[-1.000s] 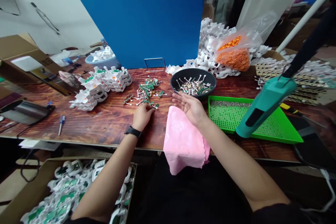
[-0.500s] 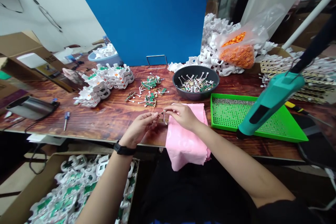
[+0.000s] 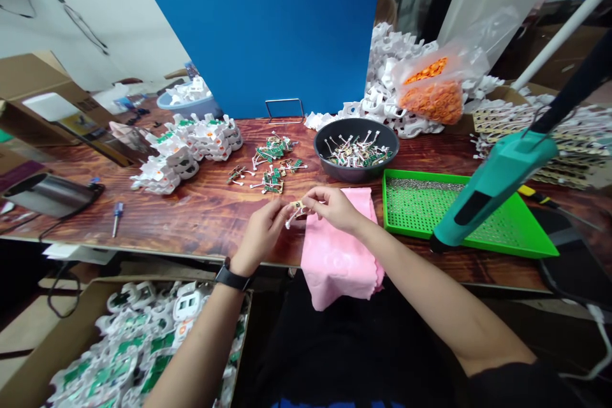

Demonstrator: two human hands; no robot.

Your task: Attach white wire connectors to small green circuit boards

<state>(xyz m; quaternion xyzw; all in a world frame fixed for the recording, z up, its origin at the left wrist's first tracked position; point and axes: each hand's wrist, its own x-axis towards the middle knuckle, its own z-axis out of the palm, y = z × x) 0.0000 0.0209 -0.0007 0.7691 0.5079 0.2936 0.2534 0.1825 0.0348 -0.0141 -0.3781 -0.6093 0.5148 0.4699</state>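
From the head view, I have one small board (image 3: 297, 204) pinched between my two hands, just in front of me near the table's front edge. My left hand (image 3: 262, 233) grips its left end between thumb and fingers; my right hand (image 3: 332, 209) has its right end in a narrow pinch. The board shows a tan face with a dark part on it, and its white wires (image 3: 289, 222) hang below, toward me. My right hand is above the upper part of the pink cloth (image 3: 335, 264), which drapes over the table (image 3: 205, 217) edge; I cannot tell whether it touches the cloth. A black watch (image 3: 233, 276) sits on my left wrist.

Just beyond my hands lies a loose pile of boards (image 3: 272, 175), green and tan, with wires sticking out. To its right stands a dark bowl (image 3: 356, 173) holding more of them. Right of the cloth is a green tray (image 3: 523, 239) with small metal pieces along its far side; a teal driver (image 3: 497, 182) hangs in front of it. Left of the pile, white parts (image 3: 191, 150) are stacked, and a small screwdriver (image 3: 116, 220) lies nearer me. Below the table, a box (image 3: 52, 360) holds white housings (image 3: 127, 338) with green boards in them.
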